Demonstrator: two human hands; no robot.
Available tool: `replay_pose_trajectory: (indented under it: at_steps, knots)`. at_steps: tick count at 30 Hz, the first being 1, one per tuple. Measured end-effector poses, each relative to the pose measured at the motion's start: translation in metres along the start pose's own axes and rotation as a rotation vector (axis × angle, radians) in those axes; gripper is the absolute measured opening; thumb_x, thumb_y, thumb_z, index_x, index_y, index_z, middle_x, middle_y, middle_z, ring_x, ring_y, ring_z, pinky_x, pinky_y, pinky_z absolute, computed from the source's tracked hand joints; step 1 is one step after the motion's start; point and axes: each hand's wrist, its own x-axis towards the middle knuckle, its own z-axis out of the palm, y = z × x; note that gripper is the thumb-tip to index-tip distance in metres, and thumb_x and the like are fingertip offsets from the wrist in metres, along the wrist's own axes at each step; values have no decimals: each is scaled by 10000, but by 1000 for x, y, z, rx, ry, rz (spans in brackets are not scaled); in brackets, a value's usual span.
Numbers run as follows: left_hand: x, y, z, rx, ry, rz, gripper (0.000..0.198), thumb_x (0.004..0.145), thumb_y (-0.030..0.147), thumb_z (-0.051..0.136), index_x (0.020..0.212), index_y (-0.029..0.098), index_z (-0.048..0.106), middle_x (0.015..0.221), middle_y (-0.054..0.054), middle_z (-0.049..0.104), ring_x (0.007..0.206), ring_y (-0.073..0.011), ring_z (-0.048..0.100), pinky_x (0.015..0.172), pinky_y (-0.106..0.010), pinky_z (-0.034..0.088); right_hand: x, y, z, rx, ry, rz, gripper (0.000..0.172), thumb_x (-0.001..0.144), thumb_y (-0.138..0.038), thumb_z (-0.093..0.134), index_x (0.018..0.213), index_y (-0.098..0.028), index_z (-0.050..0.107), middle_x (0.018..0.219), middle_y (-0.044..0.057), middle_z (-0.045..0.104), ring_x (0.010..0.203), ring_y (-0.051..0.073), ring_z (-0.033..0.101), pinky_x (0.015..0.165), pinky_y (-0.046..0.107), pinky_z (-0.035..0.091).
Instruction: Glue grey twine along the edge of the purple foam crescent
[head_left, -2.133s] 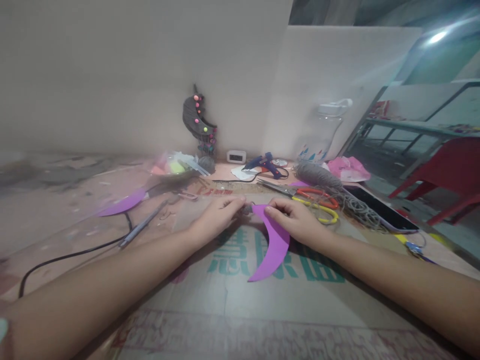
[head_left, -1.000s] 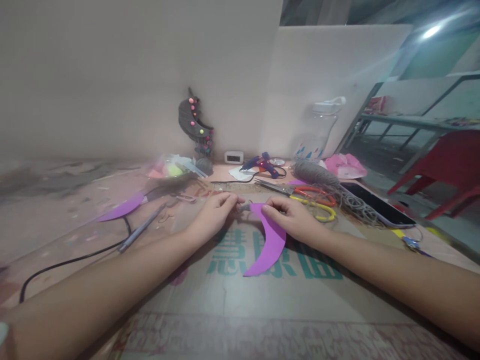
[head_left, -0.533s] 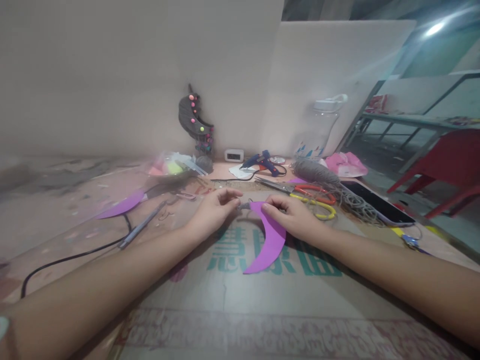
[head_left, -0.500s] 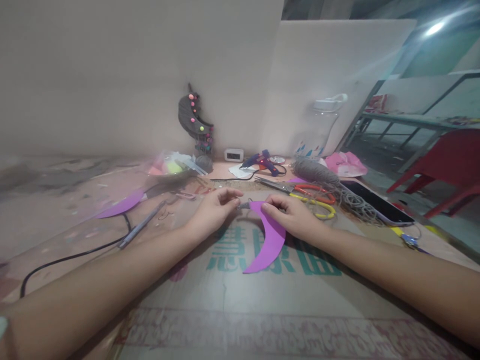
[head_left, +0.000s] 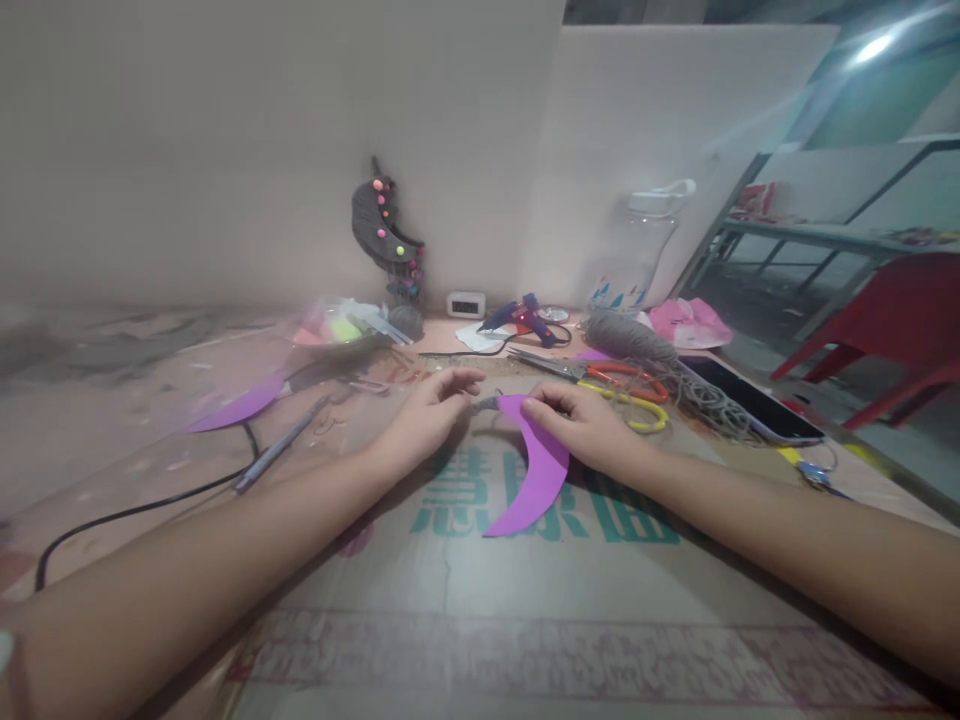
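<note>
A purple paper crescent (head_left: 546,470) hangs with its lower tip towards me over the cardboard. My right hand (head_left: 574,415) pinches its upper part, thumb on the near face. Grey yarn (head_left: 487,403) is wound round the crescent's upper tip. At that wrapped end is my left hand (head_left: 439,405), fingers curled and thumb close against the yarn; its fingertips are partly hidden. Just beyond my right hand lie orange-handled scissors (head_left: 626,380) and a yellow-handled pair (head_left: 637,412).
The printed cardboard (head_left: 450,590) covers the table's front. Behind are a glue gun (head_left: 525,318), small clock (head_left: 466,304), decorated grey crescent (head_left: 375,228) and bottle (head_left: 634,245). A yarn skein (head_left: 630,338) and phone (head_left: 750,398) lie right; a pen (head_left: 281,445) and purple piece (head_left: 240,405) left.
The left thumb and fingers have shifted slightly left, with a little more of the wrapped tip showing. The right hand keeps its hold on the crescent. The whole view has shifted slightly.
</note>
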Motion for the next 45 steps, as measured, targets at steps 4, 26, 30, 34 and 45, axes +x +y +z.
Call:
replay_pose_trajectory:
  at_steps: [4,26,30,34,45]
  knots:
    - [1,-2,-2,141,-71,81,277,835,388,541,824,133,649,768,-39,627,714,-146,565,636,-237,426,1,3,1,33,10,11,268,851,-369,476,681,-169,527,631,-18,500,586,110,455,537,235,347]
    - [3,-13,-2,106,-90,138,402,899,458,446,939,127,671,890,-66,690,777,-162,620,672,-243,455,1,5,2,38,21,8,308,860,-404,465,668,-169,516,627,-16,486,583,112,450,529,236,343]
    - [7,-17,-2,58,-74,82,314,850,383,543,1001,140,671,940,-78,707,780,-168,641,694,-257,474,2,7,2,20,8,-20,310,861,-403,463,662,-170,510,627,-19,478,601,114,447,545,239,346]
    - [7,-15,-2,55,-49,58,263,811,369,594,911,140,676,878,-66,707,756,-158,637,695,-255,475,1,7,3,23,0,-19,310,863,-402,458,662,-172,506,623,-24,465,603,114,442,551,241,343]
    - [7,-12,-4,83,3,49,235,770,333,622,902,143,664,841,-59,690,713,-157,612,621,-253,465,1,2,2,25,-11,-9,296,857,-386,461,652,-175,491,620,-22,465,597,117,436,544,245,339]
